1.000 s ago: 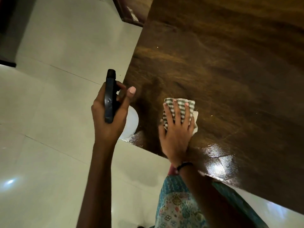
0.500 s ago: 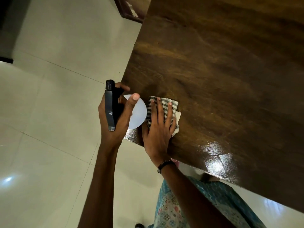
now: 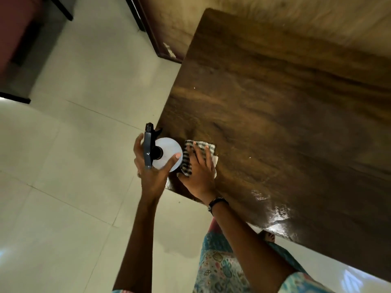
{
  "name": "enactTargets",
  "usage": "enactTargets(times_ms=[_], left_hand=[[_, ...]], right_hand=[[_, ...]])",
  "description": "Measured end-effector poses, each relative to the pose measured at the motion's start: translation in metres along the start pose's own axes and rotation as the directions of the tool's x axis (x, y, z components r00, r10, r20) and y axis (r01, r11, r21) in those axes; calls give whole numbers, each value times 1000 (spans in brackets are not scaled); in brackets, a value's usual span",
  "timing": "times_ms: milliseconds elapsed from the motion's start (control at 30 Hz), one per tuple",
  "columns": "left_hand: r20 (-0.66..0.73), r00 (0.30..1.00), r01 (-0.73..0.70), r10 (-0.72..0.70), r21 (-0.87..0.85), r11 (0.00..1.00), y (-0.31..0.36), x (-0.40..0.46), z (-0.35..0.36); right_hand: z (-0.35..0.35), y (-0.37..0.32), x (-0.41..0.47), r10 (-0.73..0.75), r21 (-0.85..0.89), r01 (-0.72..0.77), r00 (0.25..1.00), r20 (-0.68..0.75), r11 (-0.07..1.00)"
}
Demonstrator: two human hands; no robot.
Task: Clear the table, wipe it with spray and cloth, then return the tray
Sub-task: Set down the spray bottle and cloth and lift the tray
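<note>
My left hand (image 3: 151,176) grips a white spray bottle (image 3: 168,153) with a dark trigger head, held upright just off the near left corner of the dark wooden table (image 3: 275,123). My right hand (image 3: 200,172) lies flat on a striped checked cloth (image 3: 191,151), pressing it onto the tabletop at that same corner, right beside the bottle. Most of the cloth is under my fingers. A wet shine shows on the table's near edge to the right. No tray is in view.
Pale floor tiles (image 3: 74,187) stretch out to the left and below the table. A dark wooden frame or door base (image 3: 148,32) stands at the far left of the table. Dark furniture legs (image 3: 19,98) sit at the upper left.
My right hand has slid the cloth leftward to the table's near left corner. The spray bottle has come closer to the table edge, its white body now showing.
</note>
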State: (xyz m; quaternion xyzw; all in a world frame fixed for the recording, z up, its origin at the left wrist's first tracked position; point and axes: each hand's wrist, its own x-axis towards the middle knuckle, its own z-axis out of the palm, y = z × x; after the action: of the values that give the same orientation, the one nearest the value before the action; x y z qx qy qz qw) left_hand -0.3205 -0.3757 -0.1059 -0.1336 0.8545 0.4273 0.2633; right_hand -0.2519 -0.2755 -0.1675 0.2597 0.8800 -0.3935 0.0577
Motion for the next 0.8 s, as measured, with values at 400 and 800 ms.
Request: enactTargets(times_ms=[400,800], left_hand=[[-176,948,-295,265,-174,940,35,-147,77],[115,867,-445,484,-258,858,177,-316,172]], right_hand=[[-200,45,-58,76,196,-81,996,36,977],[-417,110,-201,232,293,-143,927,-296,945]])
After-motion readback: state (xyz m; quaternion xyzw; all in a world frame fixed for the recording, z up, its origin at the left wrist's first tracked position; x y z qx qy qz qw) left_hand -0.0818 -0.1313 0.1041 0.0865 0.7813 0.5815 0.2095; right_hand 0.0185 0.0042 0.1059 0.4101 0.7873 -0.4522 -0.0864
